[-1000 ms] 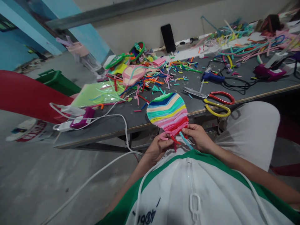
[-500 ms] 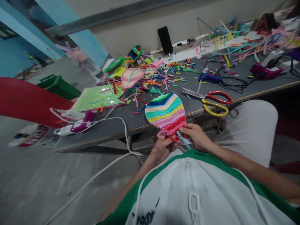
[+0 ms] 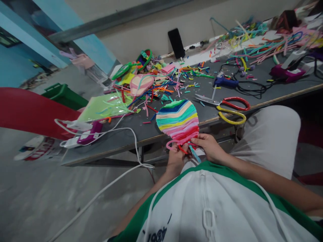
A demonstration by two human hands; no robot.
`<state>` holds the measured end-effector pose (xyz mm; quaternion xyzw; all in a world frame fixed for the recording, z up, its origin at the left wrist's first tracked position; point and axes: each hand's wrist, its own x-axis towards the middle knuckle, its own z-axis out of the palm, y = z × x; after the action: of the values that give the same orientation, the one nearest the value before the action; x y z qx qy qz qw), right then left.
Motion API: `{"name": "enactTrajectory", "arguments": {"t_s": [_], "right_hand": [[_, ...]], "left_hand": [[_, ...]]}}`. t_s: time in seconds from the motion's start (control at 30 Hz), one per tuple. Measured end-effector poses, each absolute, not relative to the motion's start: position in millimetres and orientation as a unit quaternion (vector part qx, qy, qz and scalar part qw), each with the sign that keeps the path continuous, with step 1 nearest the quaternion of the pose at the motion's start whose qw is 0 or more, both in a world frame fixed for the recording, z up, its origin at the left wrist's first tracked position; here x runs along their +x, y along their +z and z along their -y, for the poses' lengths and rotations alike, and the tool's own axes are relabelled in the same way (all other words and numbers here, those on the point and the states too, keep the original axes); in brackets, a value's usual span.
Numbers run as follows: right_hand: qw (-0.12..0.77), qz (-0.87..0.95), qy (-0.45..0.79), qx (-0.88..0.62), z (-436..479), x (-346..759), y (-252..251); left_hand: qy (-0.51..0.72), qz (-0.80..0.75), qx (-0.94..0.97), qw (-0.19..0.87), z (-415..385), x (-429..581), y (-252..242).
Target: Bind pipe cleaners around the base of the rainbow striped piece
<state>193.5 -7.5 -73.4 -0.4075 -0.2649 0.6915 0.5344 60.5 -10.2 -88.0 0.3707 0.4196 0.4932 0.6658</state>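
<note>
A rounded craft piece (image 3: pixel 178 117), striped in green, blue, cream, yellow, pink and red fuzzy strips like pipe cleaners, is held up in front of my lap at the table's edge. My left hand (image 3: pixel 176 158) is closed at its lower end, near a pink loop (image 3: pixel 170 145) and a red strip end. My right hand (image 3: pixel 208 145) pinches the lower right edge between thumb and fingers. From the bottom, between the hands, a light blue strip (image 3: pixel 194 154) hangs toward my shirt. Some of the left fingers are hidden behind the piece.
Scissors (image 3: pixel 233 111) with red and yellow handles lie at the table edge (image 3: pixel 148 137). Behind them are a blue glue gun (image 3: pixel 225 82) and many cut strip pieces. A phone (image 3: pixel 176 43) leans on the wall. A white cable (image 3: pixel 101 191) hangs off the left side.
My left hand has shifted slightly at the bottom of the craft piece, and the pink loop and light blue strip have moved a little left. Both hands keep their hold.
</note>
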Motion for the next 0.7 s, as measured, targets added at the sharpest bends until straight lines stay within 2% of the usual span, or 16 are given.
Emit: {"name": "enactTrajectory", "arguments": {"t_s": [0.2,0.47,0.7], "right_hand": [[0.540,0.254,0.688,-0.414,4.9,190.7,-75.0],[0.534,0.244,0.686,-0.430,0.7,192.7,-81.0],[0.517,0.321,0.685,-0.401,8.4,197.6,-78.7]], "left_hand": [[0.534,-0.443,0.414,0.589,8.1,64.7,-92.4],[0.531,-0.446,0.419,0.586,6.6,70.4,-88.4],[0.534,-0.450,0.387,0.603,10.3,73.0,-84.8]]}}
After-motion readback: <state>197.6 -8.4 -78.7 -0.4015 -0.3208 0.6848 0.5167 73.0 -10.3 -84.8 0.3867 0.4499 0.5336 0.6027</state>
